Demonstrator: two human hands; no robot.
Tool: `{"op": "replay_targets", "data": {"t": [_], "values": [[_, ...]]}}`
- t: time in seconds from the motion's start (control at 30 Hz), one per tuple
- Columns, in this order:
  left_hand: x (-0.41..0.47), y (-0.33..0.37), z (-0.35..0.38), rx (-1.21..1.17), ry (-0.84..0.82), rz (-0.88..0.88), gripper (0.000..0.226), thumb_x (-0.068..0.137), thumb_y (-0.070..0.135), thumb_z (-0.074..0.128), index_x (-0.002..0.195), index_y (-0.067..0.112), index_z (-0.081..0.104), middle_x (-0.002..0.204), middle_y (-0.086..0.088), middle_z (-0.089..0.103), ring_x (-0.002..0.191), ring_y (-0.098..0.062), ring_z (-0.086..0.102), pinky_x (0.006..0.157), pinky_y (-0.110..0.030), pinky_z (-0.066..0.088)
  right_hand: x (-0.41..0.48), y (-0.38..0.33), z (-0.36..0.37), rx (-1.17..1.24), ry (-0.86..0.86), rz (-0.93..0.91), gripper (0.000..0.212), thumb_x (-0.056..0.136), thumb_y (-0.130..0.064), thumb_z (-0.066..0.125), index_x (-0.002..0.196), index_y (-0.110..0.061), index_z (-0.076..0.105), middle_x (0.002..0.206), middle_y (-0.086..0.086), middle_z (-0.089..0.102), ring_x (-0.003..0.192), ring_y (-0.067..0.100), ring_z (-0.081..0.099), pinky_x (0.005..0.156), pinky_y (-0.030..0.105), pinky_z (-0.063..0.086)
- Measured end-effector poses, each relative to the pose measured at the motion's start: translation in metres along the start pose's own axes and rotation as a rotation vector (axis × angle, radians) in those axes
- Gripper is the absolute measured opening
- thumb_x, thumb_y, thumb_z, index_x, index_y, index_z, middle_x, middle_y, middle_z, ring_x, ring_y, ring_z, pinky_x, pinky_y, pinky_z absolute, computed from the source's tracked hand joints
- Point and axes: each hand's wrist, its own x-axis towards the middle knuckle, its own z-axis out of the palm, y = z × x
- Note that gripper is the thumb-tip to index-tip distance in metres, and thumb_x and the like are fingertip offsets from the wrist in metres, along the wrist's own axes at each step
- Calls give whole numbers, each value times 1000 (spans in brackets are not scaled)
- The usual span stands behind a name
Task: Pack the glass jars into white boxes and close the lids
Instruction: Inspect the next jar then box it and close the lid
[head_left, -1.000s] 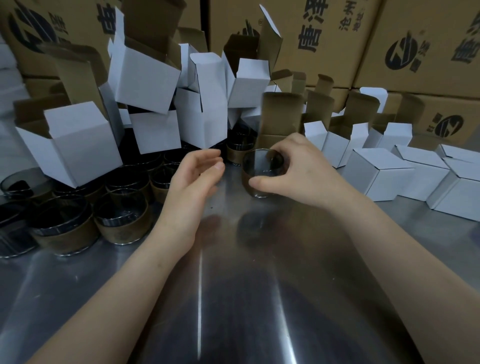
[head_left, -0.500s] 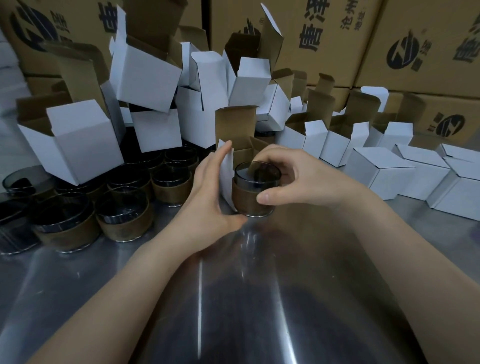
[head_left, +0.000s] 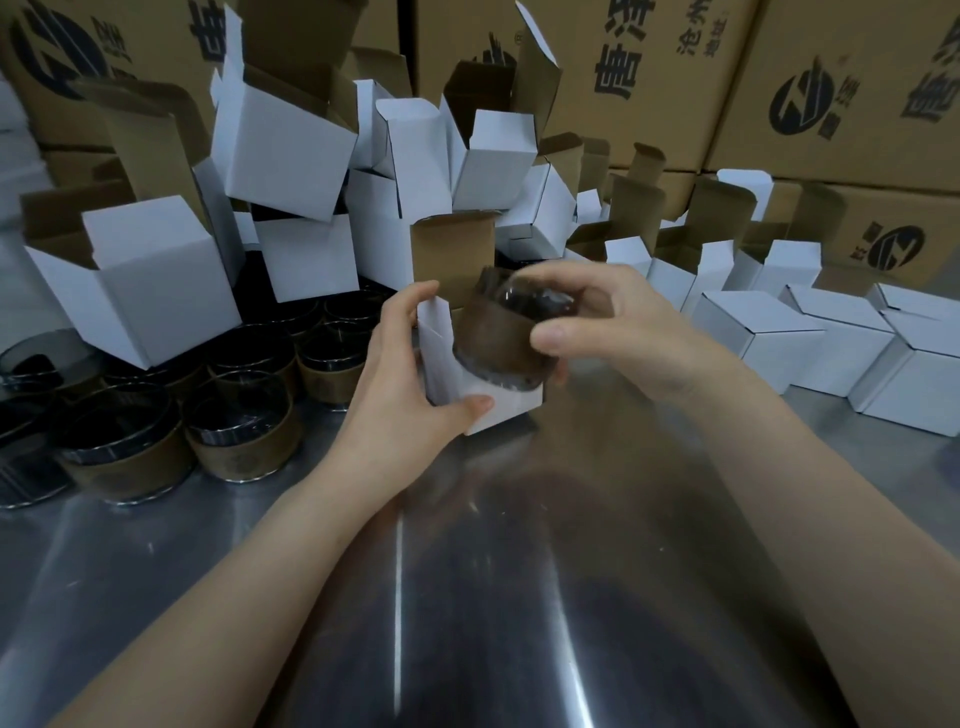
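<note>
Glass jar, standing on the tabletop a second ago, is now held tilted in the curled grip of the right hand, base partly entered into the open white box pinched in the grip of the left hand; lid closing is judged next.

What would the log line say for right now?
phase: loading | left hand: holds box | right hand: holds jar, tilted, at box mouth | lid: open | packed: not yet
</note>
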Motion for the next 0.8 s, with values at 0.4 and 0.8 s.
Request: {"op": "replay_targets", "data": {"t": [0.4,0.8], "values": [[-3,5,4,48,-27,61,90,64,21,89,119,48,23,138,10,42,122,-9,52,101,-28,46,4,0,14,70,332,-106,55,70,-44,69,120,-21,61,107,-15,66,109,6,62,89,24,53],[0,3,4,123,-21,89,85,64,23,90,115,33,22,129,10,42,119,-11,52,100,-31,49,5,11,-3,-291,390,22,60,70,-44,69,126,-31,50,123,-11,54,117,13,54,88,17,50]]}}
